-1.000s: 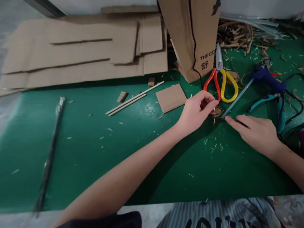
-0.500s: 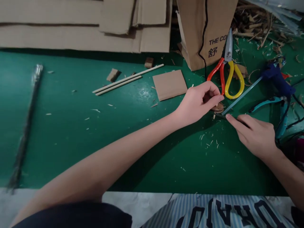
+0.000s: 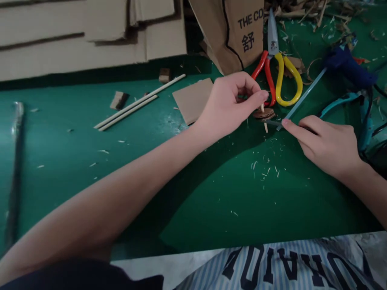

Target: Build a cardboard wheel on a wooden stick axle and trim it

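Note:
My left hand (image 3: 232, 100) pinches the upper end of a short wooden stick (image 3: 266, 128) between thumb and fingertips. Round brown cardboard discs (image 3: 263, 114) are threaded on it in a small stack, and the stick's lower end pokes out below them. My right hand (image 3: 328, 145) grips a craft knife, mostly hidden by the fingers, with the forefinger stretched along it. Its thin blade (image 3: 273, 122) lies at the stick just under the discs; whether it touches the wood I cannot tell.
Scissors (image 3: 273, 56) with red and yellow handles lie behind my hands. A blue glue gun (image 3: 350, 66) with a glue stick (image 3: 306, 92) and teal pliers (image 3: 365, 125) are at the right. Wooden sticks (image 3: 140, 100), a cardboard square (image 3: 193, 100), a paper bag (image 3: 238, 36) and cardboard sheets (image 3: 163, 42) lie leftward.
The view has shifted, so most things sit further left. The stick with its discs is now tilted, showing more of its lower end, and the blade shows more clearly beneath the discs.

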Tool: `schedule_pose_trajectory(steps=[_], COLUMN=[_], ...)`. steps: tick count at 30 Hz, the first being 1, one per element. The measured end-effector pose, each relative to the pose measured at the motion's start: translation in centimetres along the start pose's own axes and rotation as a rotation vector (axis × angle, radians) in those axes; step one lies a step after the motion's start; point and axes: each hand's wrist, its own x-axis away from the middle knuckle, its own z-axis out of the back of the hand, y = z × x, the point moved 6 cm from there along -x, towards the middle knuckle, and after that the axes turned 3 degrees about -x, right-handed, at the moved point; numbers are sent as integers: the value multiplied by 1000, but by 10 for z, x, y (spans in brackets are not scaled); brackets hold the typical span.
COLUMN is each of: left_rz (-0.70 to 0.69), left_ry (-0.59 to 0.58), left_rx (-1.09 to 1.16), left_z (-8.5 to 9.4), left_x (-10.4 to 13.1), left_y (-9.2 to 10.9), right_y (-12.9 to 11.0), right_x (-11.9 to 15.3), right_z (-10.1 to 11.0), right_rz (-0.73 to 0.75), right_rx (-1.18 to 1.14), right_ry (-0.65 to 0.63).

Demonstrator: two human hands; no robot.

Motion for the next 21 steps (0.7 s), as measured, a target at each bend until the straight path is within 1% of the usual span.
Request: schedule_pose_trajectory(steps=[5,11,16,21], left_rz=[-5,41,28,23], left_ry=[-39,-3,0,-3], left_rx=[62,59,58,74], left_z=[4,6,10,12], left_x=[-3,-2,-4,-5], left_y=[-9,-16,-20,-21], right_y=[-3,-6,-12,-20], right_x=[-4,-8,-14,-13], right_z=[1,2,1,2], right_rz=[13,43,73,115], right_rx=[-16,-51,-49,-66], right_ry=[46,88,82,78])
